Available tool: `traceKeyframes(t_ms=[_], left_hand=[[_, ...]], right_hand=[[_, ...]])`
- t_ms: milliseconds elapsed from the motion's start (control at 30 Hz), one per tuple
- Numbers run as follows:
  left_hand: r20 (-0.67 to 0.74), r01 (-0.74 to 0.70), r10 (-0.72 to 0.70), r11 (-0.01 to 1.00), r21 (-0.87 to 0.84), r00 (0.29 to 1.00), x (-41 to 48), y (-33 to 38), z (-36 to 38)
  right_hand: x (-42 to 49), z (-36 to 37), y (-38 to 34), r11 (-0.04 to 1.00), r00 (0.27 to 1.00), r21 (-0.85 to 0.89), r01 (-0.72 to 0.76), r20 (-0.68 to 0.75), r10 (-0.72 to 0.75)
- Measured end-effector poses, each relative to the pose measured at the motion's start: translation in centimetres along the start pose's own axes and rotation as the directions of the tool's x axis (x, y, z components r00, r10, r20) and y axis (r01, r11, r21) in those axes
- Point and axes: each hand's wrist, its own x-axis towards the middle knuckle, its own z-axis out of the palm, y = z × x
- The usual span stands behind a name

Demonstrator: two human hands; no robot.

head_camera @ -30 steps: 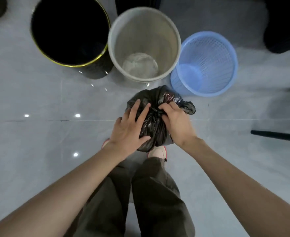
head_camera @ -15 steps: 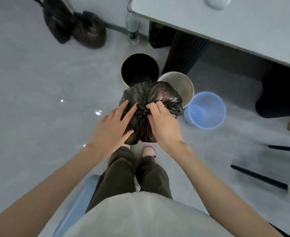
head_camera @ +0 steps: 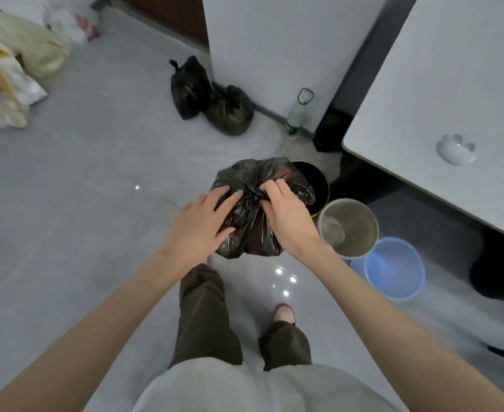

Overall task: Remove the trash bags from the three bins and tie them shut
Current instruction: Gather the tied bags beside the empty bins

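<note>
Both hands are on the black trash bag [head_camera: 253, 173], which is held clear of the floor before the black bin [head_camera: 319, 185]. The left hand [head_camera: 198, 227] presses its side with spread, straight fingers, and the right hand [head_camera: 286, 215] pinches the gathered neck.

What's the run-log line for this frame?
left hand: flat against black bag | right hand: pinches its gathered neck | bag: held above floor | done: two tied bags by wall

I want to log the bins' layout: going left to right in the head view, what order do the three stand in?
Black round bin with a gold rim, grey metal round bin, light blue plastic basket.
</note>
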Motion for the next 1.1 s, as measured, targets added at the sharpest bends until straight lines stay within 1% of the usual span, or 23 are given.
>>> traceKeyframes(t_ms=[67,200,300,433,500,633,833,933,1033,1100], left_hand=[[0.049,-0.014,0.015,1.0,-0.021,0.999,2.2,-3.5,-0.8],[0.114,-0.085,0.088,0.996,-0.037,0.99,7.7,-9.8,-2.8],[0.124,-0.14,0.137,0.99,0.013,0.983,12.3,-13.1,-4.3],[0.128,-0.162,0.159,0.987,0.014,0.979,19.4,-16.4,-5.8],[0.125,-0.183,0.179,0.983,0.017,0.976,23.2,-17.7,-5.9],[0.164,-0.245,0.237,0.969,0.03,0.958,31.5,-19.2,-5.5],[0.187,-0.259,0.248,0.965,0.033,0.95,44.3,-20.4,-3.9],[0.179,-0.236,0.23,0.972,0.014,0.957,49.6,-21.0,-2.3],[0.171,-0.15,0.16,0.986,-0.069,0.972,53.6,-21.8,-0.2],[0.177,-0.131,0.15,0.984,-0.117,0.973,55.8,-22.4,1.6]], right_hand=[[3.4,0.8,-1.2,0.999,0.999,-0.002,-0.036,0.022,0.036],[9.8,1.6,-3.2,0.989,0.989,0.023,-0.146,0.029,0.146],[14.3,1.7,-4.1,0.967,0.969,0.071,-0.244,-0.01,0.245],[20.6,1.5,-3.8,0.912,0.921,0.169,-0.375,-0.049,0.388],[24.0,1.4,-2.8,0.883,0.896,0.213,-0.419,-0.059,0.439],[30.6,1.6,0.8,0.807,0.833,0.326,-0.493,-0.09,0.545],[40.6,2.0,7.4,0.693,0.751,0.433,-0.576,-0.054,0.658],[44.6,2.8,10.3,0.615,0.691,0.499,-0.61,-0.045,0.722],[47.7,4.9,13.0,0.544,0.639,0.542,-0.641,-0.017,0.769],[49.2,6.7,14.6,0.486,0.601,0.578,-0.656,0.011,0.799]])
